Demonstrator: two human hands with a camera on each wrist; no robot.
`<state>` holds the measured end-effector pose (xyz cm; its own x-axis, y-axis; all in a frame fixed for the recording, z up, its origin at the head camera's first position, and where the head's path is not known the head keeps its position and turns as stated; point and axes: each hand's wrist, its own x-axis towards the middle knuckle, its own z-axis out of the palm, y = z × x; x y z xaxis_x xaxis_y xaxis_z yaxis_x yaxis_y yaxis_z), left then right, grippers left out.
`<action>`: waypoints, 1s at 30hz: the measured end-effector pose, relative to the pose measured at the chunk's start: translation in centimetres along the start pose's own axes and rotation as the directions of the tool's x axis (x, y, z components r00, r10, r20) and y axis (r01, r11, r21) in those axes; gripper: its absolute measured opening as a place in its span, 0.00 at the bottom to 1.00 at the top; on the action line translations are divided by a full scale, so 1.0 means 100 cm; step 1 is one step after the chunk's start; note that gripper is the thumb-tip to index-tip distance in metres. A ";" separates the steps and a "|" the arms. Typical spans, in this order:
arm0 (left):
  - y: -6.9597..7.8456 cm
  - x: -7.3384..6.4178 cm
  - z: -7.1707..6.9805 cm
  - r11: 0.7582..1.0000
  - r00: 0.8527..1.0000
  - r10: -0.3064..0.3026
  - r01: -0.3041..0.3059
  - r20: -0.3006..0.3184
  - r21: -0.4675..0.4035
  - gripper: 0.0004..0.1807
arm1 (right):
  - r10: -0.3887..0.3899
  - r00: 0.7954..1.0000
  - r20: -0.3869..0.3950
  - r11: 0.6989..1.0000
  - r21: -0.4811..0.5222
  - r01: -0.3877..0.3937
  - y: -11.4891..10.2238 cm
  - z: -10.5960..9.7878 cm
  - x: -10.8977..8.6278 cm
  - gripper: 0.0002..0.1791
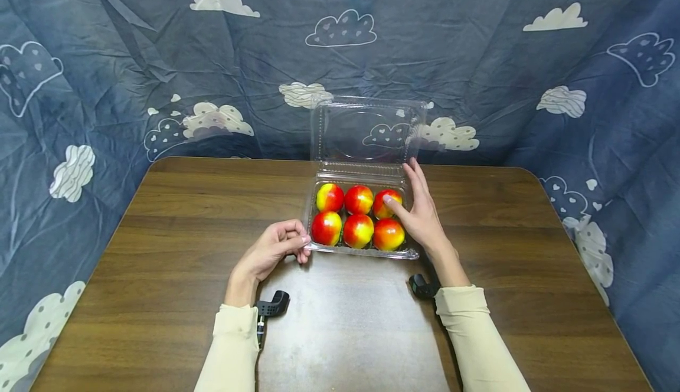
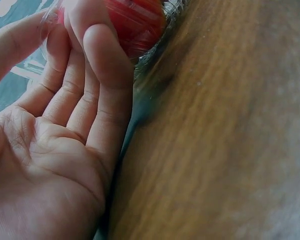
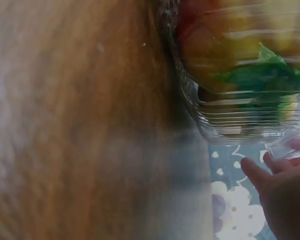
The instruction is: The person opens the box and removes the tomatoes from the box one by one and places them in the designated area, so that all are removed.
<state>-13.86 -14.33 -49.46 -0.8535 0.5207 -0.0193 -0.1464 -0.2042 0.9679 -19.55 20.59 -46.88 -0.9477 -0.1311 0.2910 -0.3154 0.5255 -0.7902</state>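
Observation:
A clear plastic clamshell container [image 1: 366, 252] stands on the table with its lid [image 1: 366, 135] raised at the back. Inside lie shiny red-and-yellow round fruits [image 1: 358, 231], in two rows of three. My left hand [image 1: 271, 245] pinches the front left corner of the container between thumb and curled fingers. In the left wrist view, a red fruit [image 2: 139, 27] shows through the plastic beyond the fingertips. My right hand [image 1: 422, 215] is at the container's right side, fingers extended toward the lid hinge, thumb over the back right fruit. A green leaf [image 3: 262, 75] shows through the wall in the right wrist view.
The brown wooden table [image 1: 212, 203] reaches out on both sides of the container. Behind it hangs a dark blue cloth [image 1: 265, 55] with a cloud print, close to the raised lid. A black wrist camera [image 1: 273, 303] sits at each wrist.

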 end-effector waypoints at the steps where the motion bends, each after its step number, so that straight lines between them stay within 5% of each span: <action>1: 0.000 0.000 0.000 1.000 1.000 -0.002 0.002 0.001 -0.002 0.05 | 0.006 1.000 0.006 1.000 -0.009 -0.006 0.000 0.000 0.000 0.47; 15: 0.000 0.000 0.001 1.000 1.000 -0.019 0.019 -0.010 -0.014 0.07 | 0.119 0.985 0.126 0.991 -0.072 -0.110 0.006 0.004 0.001 0.49; 30: 0.000 0.000 0.001 1.000 1.000 -0.019 0.019 -0.004 -0.011 0.06 | 0.149 0.981 0.127 0.986 -0.093 -0.138 0.007 0.001 -0.001 0.42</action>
<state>-13.86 -14.24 -49.42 -0.8528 0.5209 -0.0385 -0.1680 -0.2038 0.9645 -19.67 20.85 -47.49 -0.9826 -0.1569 0.0995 -0.1760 0.6148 -0.7688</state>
